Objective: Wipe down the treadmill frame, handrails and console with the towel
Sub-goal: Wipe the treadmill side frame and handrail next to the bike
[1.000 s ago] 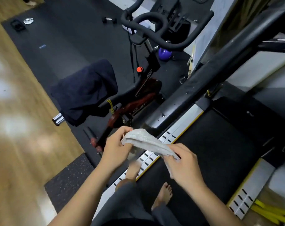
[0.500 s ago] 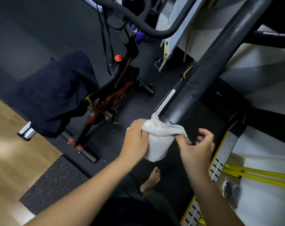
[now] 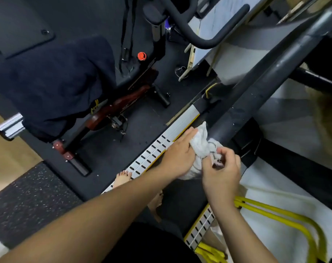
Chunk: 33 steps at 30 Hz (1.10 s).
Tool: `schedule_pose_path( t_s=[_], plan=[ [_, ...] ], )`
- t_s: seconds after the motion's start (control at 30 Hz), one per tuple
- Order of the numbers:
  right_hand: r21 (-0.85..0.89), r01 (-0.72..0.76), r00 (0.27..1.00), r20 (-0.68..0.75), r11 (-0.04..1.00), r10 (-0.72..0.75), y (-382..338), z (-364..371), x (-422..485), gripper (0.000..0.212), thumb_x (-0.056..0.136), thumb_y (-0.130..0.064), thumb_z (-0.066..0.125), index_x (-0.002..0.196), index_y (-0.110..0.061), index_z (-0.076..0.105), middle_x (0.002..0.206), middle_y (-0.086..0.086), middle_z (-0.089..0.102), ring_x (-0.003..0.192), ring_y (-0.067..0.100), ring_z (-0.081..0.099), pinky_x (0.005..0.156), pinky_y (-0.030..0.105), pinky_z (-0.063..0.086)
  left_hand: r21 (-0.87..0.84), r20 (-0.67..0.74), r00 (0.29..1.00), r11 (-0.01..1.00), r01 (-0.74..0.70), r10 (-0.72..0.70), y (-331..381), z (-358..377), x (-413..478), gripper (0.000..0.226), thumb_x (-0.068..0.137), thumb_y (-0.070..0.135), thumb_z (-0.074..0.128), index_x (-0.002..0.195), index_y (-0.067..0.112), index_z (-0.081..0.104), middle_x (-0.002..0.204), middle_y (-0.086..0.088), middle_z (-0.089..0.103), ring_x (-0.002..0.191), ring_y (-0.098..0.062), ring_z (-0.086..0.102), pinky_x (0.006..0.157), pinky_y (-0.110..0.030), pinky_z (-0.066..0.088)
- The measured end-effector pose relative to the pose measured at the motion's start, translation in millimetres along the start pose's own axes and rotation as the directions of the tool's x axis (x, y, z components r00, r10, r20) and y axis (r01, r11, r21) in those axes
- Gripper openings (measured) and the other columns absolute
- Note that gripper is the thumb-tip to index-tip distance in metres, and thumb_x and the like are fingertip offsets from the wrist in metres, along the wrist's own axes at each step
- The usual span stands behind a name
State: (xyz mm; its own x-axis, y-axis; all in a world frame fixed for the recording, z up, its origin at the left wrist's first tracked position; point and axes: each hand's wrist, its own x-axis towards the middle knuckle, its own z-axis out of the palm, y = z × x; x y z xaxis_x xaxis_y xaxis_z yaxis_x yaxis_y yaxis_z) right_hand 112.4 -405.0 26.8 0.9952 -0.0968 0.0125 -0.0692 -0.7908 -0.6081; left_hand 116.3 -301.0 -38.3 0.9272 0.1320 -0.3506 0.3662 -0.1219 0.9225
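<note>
As the view runs from its left edge, a dark cloth (image 3: pixel 53 82) hangs over the bike (image 3: pixel 123 107), which stands on the black mat beside the treadmill's slotted side rail (image 3: pixel 151 155). A bare foot (image 3: pixel 123 177) rests at that rail. Left hand (image 3: pixel 177 158) is over the rail, fingers curled round the towel's left side and gripping it. Towel (image 3: pixel 201 141) is white and bunched into a twisted wad. It sits between the two hands, just right of the left fingertips and above the right thumb, its upper tip up against the lower end of the dark post (image 3: pixel 256 95). Firm contact is hard to confirm. Right hand (image 3: pixel 221 173) is just right of and below the towel, with thumb and fingers closed on its lower end in a pinch. Yellow bars (image 3: pixel 294 223) lie on the far right, well apart from the hands. Versus half a second ago, the towel hung wider below the left hand and the right fingers were splayed with only a corner caught; now they are closed on it. A second ago the towel was stretched between both hands over the side rail, off the post.
</note>
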Motion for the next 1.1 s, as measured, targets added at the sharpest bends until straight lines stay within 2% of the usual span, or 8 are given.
schedule_pose_path(
  t_s=[0.17,0.27,0.37,0.5,0.6,0.7,0.77,1.1],
  plan=[
    [-0.087,0.182,0.983,0.033,0.979,-0.18,14.8,-1.8,-28.1,0.021,0.082,0.003,0.069,0.101,-0.007,0.07,0.096,0.003,0.056,0.087,-0.011,0.052,0.071,0.0,0.038,-0.031,-0.045,0.994,0.994,-0.104,0.103,-19.5,1.3,-41.8,0.061,0.09,0.022,0.035,0.152,0.021,0.033,0.153,0.002,0.041,0.138,-0.016,0.041,0.113,-0.039,0.035],
    [-0.069,0.203,0.977,0.075,0.977,-0.198,21.0,-3.9,-28.3,0.018,0.085,-0.013,0.064,0.102,-0.011,0.071,0.094,-0.003,0.055,0.084,0.007,0.058,0.071,0.018,0.048,0.04,-0.029,0.993,0.992,-0.116,0.117,-18.0,-2.5,-46.7,0.066,0.09,0.021,0.033,0.155,0.017,0.028,0.161,0.003,0.03,0.146,-0.012,0.03,0.119,-0.028,0.025],
    [-0.073,0.22,0.975,0.046,0.973,-0.217,13.1,-4.5,-3.4,0.032,0.082,-0.024,0.056,0.102,-0.005,0.072,0.088,0.0,0.055,0.074,0.008,0.052,0.073,0.006,0.039,0.155,0.083,0.992,0.982,-0.106,0.094,4.5,-9.6,-16.1,0.062,0.095,0.015,0.035,0.156,0.017,0.024,0.165,0.0,0.014,0.151,-0.015,0.017,0.119,-0.025,0.016],
    [-0.07,0.12,0.993,0.0,0.99,-0.12,2.6,1.6,30.5,0.023,0.08,-0.023,0.062,0.099,-0.017,0.073,0.081,-0.012,0.05,0.068,0.009,0.051,0.069,0.023,0.041,0.057,0.057,0.998,0.998,0.016,-0.019,22.1,-9.5,23.1,0.07,0.098,0.015,0.041,0.155,0.04,0.01,0.163,0.007,-0.015,0.134,-0.028,0.042,0.097,-0.042,0.044],
    [-0.074,0.087,0.996,0.018,0.993,-0.086,3.1,0.2,29.3,0.016,0.086,-0.013,0.068,0.1,-0.019,0.072,0.084,-0.008,0.052,0.072,0.013,0.053,0.069,0.021,0.042,-0.154,-0.063,0.98,0.972,0.176,-0.188,16.1,1.1,17.6,0.066,0.099,0.029,0.049,0.152,0.03,0.01,0.16,0.003,0.009,0.121,-0.027,0.054,0.092,-0.04,0.043],
    [-0.071,0.132,0.99,0.064,0.989,-0.128,8.9,-4.4,5.7,0.02,0.084,-0.006,0.068,0.102,-0.015,0.072,0.093,-0.001,0.06,0.085,0.005,0.058,0.077,0.014,0.044,0.116,-0.056,0.988,0.982,0.149,-0.143,-6.6,11.0,-4.5,0.047,0.097,0.031,0.048,0.14,0.019,0.034,0.135,0.002,0.051,0.122,-0.018,0.054,0.091,-0.029,0.04],
    [-0.073,0.147,0.987,0.082,0.986,-0.141,14.6,-6.9,-13.0,0.023,0.082,-0.002,0.071,0.102,-0.012,0.072,0.094,0.0,0.062,0.087,0.003,0.059,0.075,0.004,0.041,0.265,-0.049,0.997,0.962,0.073,-0.062,-22.3,14.8,-20.4,0.045,0.094,0.027,0.047,0.135,0.012,0.039,0.13,-0.003,0.054,0.123,-0.019,0.053,0.098,-0.032,0.044],
    [-0.137,0.282,0.959,0.047,0.949,-0.279,2.2,5.0,42.6,0.01,0.079,-0.013,0.074,0.088,-0.008,0.076,0.074,0.003,0.058,0.061,0.006,0.047,0.065,0.005,0.037,0.009,0.228,0.941,0.967,0.253,-0.248,8.6,-5.6,53.9,0.039,0.102,0.02,0.035,0.135,0.003,0.05,0.129,-0.016,0.059,0.117,-0.033,0.055,0.095,-0.038,0.044]
  ],
)
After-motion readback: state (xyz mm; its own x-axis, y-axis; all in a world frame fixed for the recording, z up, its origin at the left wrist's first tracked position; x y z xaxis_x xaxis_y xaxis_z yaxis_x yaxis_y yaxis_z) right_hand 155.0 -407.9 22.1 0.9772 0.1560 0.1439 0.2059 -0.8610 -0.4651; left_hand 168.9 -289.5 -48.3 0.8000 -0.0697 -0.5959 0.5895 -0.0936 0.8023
